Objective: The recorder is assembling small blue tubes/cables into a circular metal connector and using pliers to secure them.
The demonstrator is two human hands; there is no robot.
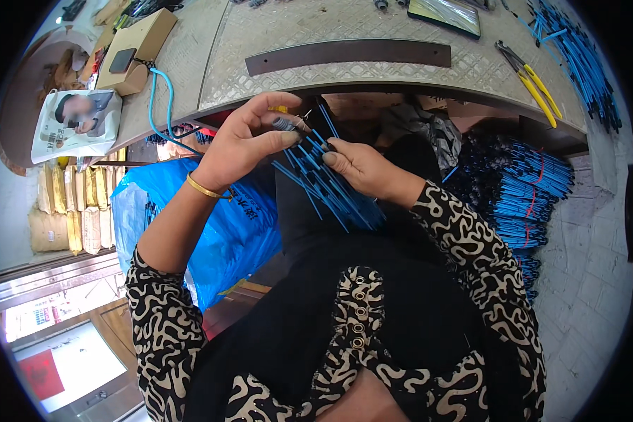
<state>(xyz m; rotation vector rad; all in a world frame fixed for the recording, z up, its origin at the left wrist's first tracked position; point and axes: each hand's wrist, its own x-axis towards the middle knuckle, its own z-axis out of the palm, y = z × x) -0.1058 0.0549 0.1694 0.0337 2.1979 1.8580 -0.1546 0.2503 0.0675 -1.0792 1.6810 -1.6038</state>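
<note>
Fingers of the left hand (243,137) curl around a small dark connector piece (286,124), thumb pressed against it. Just beside it, the right hand (362,167) pinches the upper ends of a bundle of blue wires (327,184), which fans down and to the right over the person's black lap. A gold bangle (204,188) circles the left wrist. Behind the left forearm sits a blue plastic bag (228,239). Further right, a large heap of bundled blue wires (524,190) lies below the workbench (344,28). On the bench rest yellow-handled pliers (534,81), more blue wires (580,60) and a cardboard box (137,46).
</note>
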